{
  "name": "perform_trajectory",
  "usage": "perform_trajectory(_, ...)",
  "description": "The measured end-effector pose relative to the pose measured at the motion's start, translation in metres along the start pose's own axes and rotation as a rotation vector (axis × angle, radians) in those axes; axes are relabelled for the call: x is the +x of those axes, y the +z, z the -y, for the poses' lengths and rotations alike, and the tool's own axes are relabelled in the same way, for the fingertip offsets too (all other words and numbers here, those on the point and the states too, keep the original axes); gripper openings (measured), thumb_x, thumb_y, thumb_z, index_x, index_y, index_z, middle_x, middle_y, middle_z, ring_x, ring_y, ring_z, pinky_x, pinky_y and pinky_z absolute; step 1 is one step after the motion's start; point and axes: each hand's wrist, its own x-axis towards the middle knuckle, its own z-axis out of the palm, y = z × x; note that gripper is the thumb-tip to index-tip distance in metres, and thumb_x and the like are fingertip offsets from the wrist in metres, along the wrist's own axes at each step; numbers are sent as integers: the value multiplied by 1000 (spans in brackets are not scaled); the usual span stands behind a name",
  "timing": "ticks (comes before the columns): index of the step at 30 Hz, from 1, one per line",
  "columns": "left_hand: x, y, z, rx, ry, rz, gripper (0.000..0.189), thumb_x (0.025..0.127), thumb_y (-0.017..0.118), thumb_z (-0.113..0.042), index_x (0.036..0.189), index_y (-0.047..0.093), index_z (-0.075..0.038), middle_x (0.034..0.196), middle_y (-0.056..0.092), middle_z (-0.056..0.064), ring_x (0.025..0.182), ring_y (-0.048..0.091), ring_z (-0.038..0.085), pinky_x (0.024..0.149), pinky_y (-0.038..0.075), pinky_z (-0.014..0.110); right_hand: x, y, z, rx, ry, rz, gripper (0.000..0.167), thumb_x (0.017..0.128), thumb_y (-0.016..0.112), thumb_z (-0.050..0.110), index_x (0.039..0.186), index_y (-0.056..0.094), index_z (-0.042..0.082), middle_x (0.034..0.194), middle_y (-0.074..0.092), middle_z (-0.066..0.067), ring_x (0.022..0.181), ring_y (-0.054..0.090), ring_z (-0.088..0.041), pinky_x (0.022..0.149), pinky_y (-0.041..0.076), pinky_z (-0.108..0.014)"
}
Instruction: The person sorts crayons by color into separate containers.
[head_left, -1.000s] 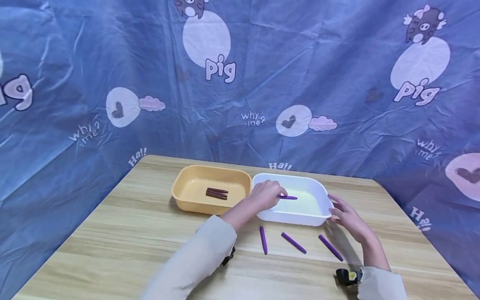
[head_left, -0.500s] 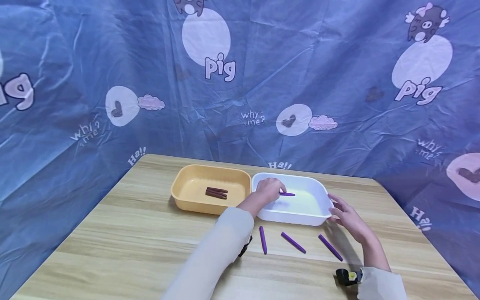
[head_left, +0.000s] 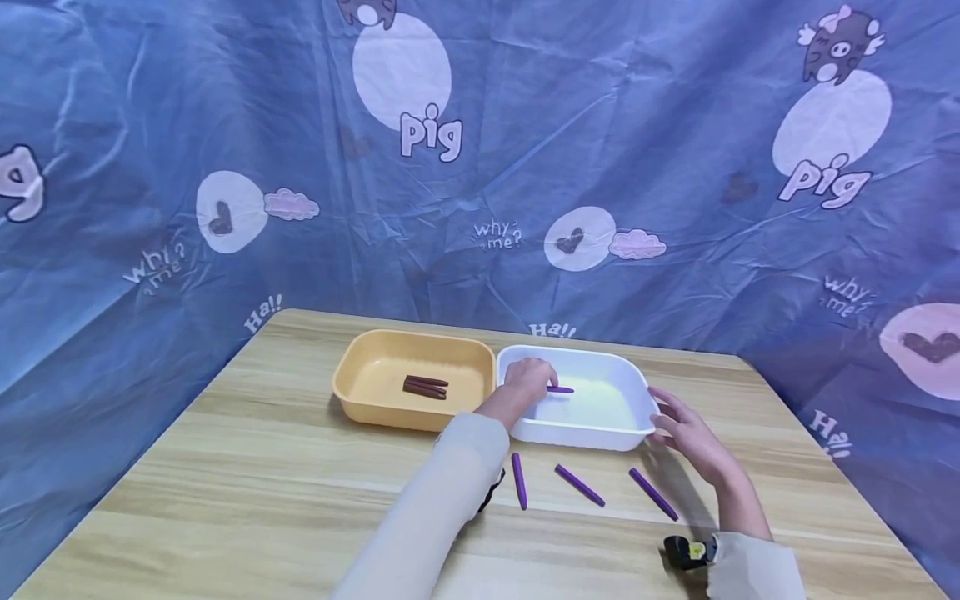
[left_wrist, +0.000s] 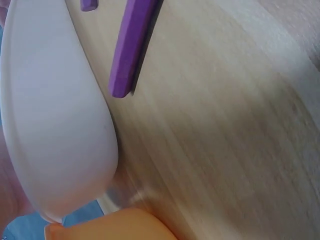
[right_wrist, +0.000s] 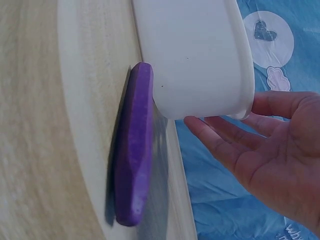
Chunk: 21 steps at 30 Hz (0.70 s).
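My left hand (head_left: 528, 381) is inside the white bin (head_left: 592, 435) near its left end. It pinches a purple crayon (head_left: 562, 390), whose tip points right; the far end is hidden by the fingers. In the left wrist view the bin's wall (left_wrist: 55, 105) covers most of that hand. My right hand (head_left: 693, 440) touches the bin's right end with mostly straight fingers, as the right wrist view of the hand (right_wrist: 270, 145) also shows. Three purple crayons lie on the table in front of the bin: left (head_left: 519, 482), middle (head_left: 580, 485) and right (head_left: 653, 493).
A yellow-orange bin (head_left: 390, 413) stands against the white bin's left end. Brown crayons (head_left: 425, 387) lie together inside it. Both bins are toward the back of the wooden table (head_left: 247, 500), with a blue printed cloth (head_left: 465, 275) hanging behind.
My left hand has shifted slightly left inside the white bin, and the pinched crayon has moved left with it. My right hand stays at the bin's end. The head view has turned slightly.
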Motion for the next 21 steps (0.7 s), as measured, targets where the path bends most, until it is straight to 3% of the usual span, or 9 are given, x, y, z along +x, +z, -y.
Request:
perform_trajectory(6, 0, 5, -1, -6, 3, 11, 33, 86, 59, -6, 107, 70, -29, 112, 62, -8, 97, 56, 13, 73, 46, 24, 0, 1, -1, 8, -3, -6, 54, 98, 37, 7, 142, 10, -10, 136, 22, -39, 116, 39, -38, 87, 46, -34)
perform_trajectory(14, 1, 10, 4, 31, -8, -27, 35, 85, 61, -7, 111, 68, -30, 112, 62, -7, 98, 55, 14, 74, 47, 26, 2, 2, -2, 16, 4, -4, 55, 97, 38, 8, 142, 10, -9, 137, 21, -38, 119, 34, -42, 89, 45, -36)
perform_trajectory(21, -10, -4, 10, -43, 108, -51, 30, 84, 65, -10, 109, 69, -27, 110, 63, -8, 103, 55, 14, 78, 46, 24, 2, -1, -3, 11, -1, -13, 54, 97, 37, 6, 142, 10, -9, 137, 21, -38, 119, 34, -43, 89, 45, -37)
